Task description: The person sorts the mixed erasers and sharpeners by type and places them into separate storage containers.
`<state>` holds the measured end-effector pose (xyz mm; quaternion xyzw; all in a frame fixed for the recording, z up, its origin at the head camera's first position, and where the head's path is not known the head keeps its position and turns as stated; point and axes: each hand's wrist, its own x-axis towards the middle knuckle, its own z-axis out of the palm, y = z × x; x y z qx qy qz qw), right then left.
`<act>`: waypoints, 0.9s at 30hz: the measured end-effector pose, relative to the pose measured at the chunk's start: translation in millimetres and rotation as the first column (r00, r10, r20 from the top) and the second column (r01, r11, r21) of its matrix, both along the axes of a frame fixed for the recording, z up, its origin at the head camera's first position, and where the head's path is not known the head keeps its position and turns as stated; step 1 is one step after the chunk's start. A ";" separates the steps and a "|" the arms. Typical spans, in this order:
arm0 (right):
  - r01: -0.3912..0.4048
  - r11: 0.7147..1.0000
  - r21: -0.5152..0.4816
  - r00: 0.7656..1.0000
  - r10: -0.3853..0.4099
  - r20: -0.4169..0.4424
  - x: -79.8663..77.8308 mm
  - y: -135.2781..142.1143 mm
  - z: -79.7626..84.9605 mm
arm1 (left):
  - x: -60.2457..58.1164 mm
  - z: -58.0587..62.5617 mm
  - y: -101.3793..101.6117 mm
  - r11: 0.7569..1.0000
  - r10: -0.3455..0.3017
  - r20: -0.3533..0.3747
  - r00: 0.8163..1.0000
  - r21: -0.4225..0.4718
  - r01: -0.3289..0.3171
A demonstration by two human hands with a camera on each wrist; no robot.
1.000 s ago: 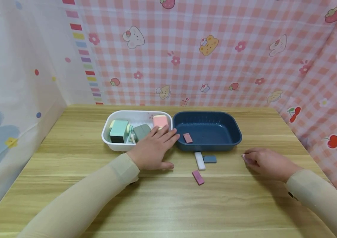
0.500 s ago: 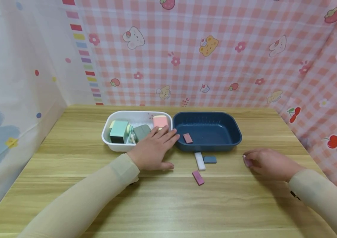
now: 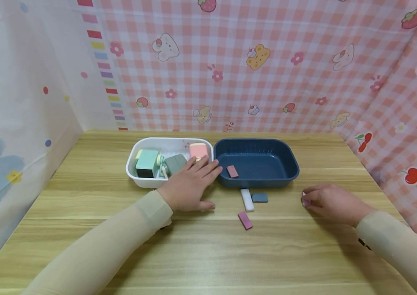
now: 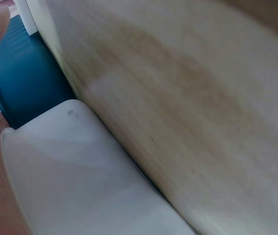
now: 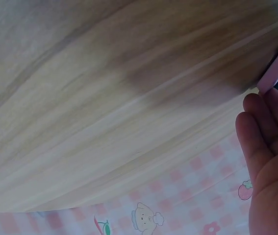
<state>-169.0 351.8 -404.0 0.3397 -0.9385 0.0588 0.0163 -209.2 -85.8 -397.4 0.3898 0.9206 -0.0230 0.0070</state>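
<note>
My right hand (image 3: 335,203) is low over the right side of the table and pinches a small pale pink eraser-like block (image 5: 273,74) between thumb and fingertips. My left hand (image 3: 191,184) lies with fingers spread across the front right corner of the white bin (image 3: 146,182), its fingertips reaching the left end of the dark blue bin (image 3: 264,182). One pink block (image 3: 232,171) is inside the blue bin. In front of that bin lie a long white block (image 3: 247,200), a blue-grey block (image 3: 259,198) beside it, and a purple-pink block (image 3: 245,220) closer to me.
Inside the white bin are a mint-green box-shaped item (image 3: 147,159), a grey-green item (image 3: 175,164) and a pink rounded item (image 3: 198,150). Both bins stand side by side near the back of the wooden table (image 3: 208,258). A checked cloth (image 3: 230,86) hangs behind.
The pale pink block has turned a little in my right fingers, and that hand has shifted slightly to the right. My left hand and the bins have stayed in place.
</note>
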 end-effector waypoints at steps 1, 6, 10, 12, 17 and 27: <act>-0.004 1.000 -0.002 1.000 0.004 -0.003 0.0 0.0 0.0 | 0.1 -0.1 0.0 1.000 -0.001 -0.001 1.000 0.001 0.001; -0.030 0.999 -0.022 0.999 0.029 -0.046 1.4 0.0 -0.1 | 0.4 -0.1 0.0 1.000 -0.007 -0.005 1.000 0.007 0.007; -0.074 0.997 -0.029 0.989 0.070 -0.128 1.3 0.5 -1.5 | 0.7 0.0 0.1 1.000 -0.010 -0.006 1.000 0.010 0.010; -0.105 0.994 -0.031 0.977 0.098 -0.188 1.3 0.4 -1.9 | 0.6 -0.1 0.1 1.000 -0.011 -0.006 1.000 0.010 0.011; -0.156 0.987 -0.040 0.945 0.138 -0.296 2.7 -3.0 -0.6 | 0.2 -0.4 -0.1 1.000 -0.007 -0.004 1.000 0.005 0.008; -0.189 0.980 -0.064 0.928 0.157 -0.338 6.4 -15.4 9.9 | -0.8 -1.2 -0.1 1.000 -0.009 -0.011 1.000 0.009 0.009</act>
